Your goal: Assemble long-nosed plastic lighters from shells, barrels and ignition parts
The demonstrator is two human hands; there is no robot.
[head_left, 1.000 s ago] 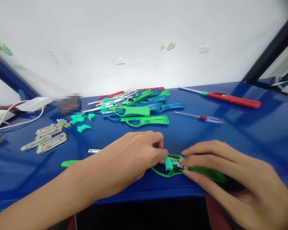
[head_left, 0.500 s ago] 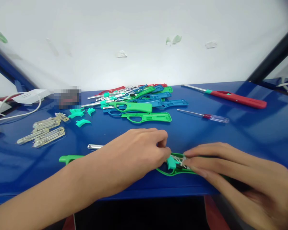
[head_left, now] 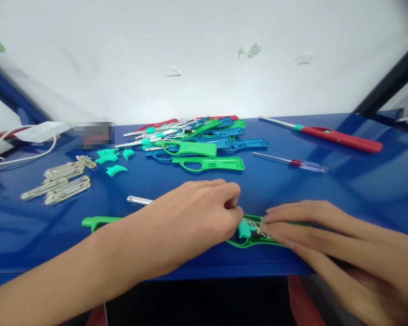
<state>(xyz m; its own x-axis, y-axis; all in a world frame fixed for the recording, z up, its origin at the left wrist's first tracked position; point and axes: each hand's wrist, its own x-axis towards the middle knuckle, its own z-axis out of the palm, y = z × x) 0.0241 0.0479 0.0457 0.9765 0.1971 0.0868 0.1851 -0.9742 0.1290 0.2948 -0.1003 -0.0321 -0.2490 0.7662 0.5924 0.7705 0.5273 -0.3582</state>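
A green lighter shell half (head_left: 246, 245) lies at the table's front edge, its inside facing up. In it sit a teal trigger (head_left: 245, 229) and thin white wires (head_left: 256, 224). My left hand (head_left: 207, 213) is closed, thumb and forefinger pinched against the trigger's left side; the forearm covers the shell's middle. At the wires, my right hand (head_left: 329, 235) has its fingertips pinched on a small clear piece (head_left: 263, 225) that looks like the end of a fuel tank, mostly hidden. A metal lighter tube (head_left: 138, 200) sticks out behind my left wrist.
Behind my hands is a pile of green, blue and red lighter shells (head_left: 211, 164). Loose teal triggers (head_left: 117, 170) and clear fuel tanks (head_left: 67, 190) lie left. A screwdriver (head_left: 309, 166) and a red lighter (head_left: 343, 138) lie right. A white cable (head_left: 54, 145) loops at far left.
The view has shifted slightly. Both hands keep nearly the same grip and place on the green shell, with the trigger still between them.
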